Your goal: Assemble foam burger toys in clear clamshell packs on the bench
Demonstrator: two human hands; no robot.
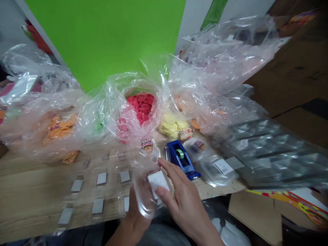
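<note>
My left hand [135,205] is below a clear plastic shell [145,191] and grips it from underneath at the table's near edge. The fingers of my right hand [179,194] press a small white card [158,181] onto that shell. A round colourful sticker [147,145] shows at the shell's far end. A blue tape dispenser [181,159] with green tape stands just right of my right hand.
Open clear bags hold red [142,104], yellow [172,125] and orange [60,128] pieces at the back of the wooden table [30,191]. Rows of small grey cards [101,178] lie at left. Stacked clear trays [269,150] and packed shells [217,167] sit at right.
</note>
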